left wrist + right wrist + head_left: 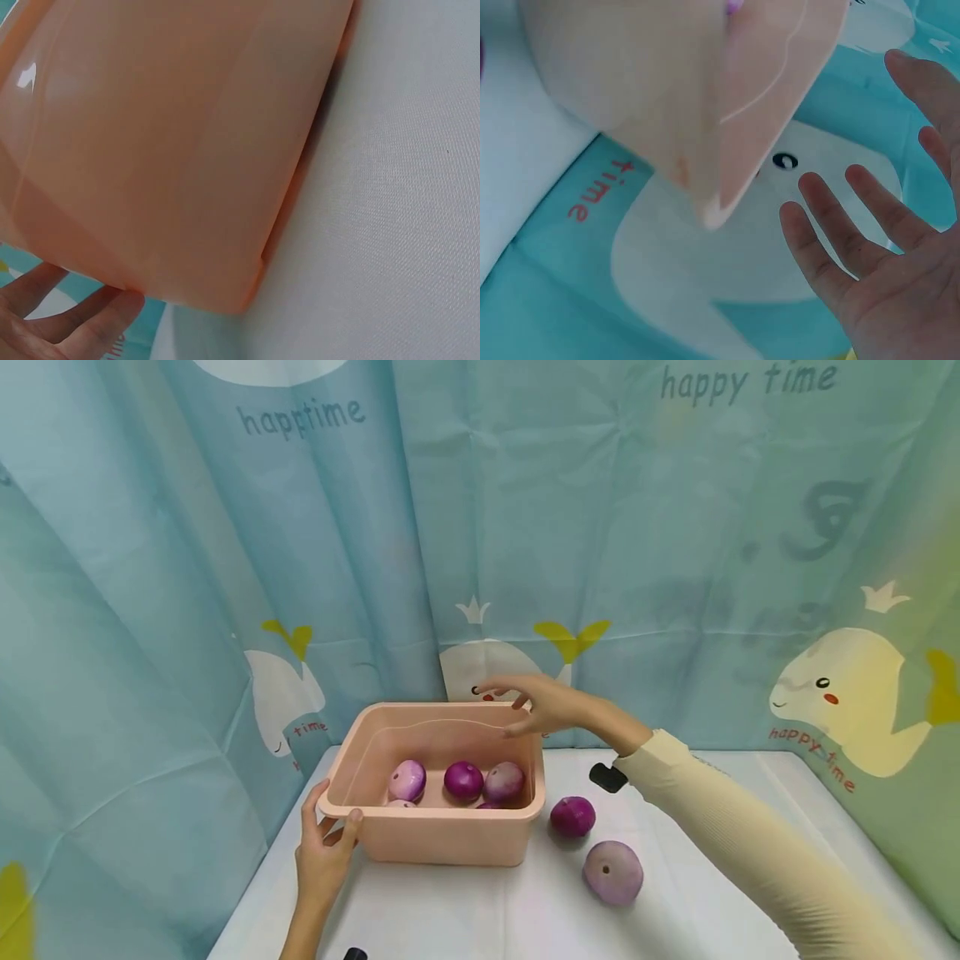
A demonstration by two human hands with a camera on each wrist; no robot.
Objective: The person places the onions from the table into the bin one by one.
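Observation:
A pink plastic bin stands on the white table, holding several round purple onion-like things, among them a dark glossy one and a paler one. My left hand grips the bin's front left corner, thumb at the front rim and fingers along the left side. In the left wrist view, its fingers touch the edge of the bin's wall. Over the back right corner, my right hand is raised with fingers spread and nothing held. The right wrist view shows its bare palm beside the rim.
Right of the bin on the table lie a dark purple onion-like thing and a larger pale purple one with a small dark hole. A blue curtain printed with whales hangs behind and at both sides.

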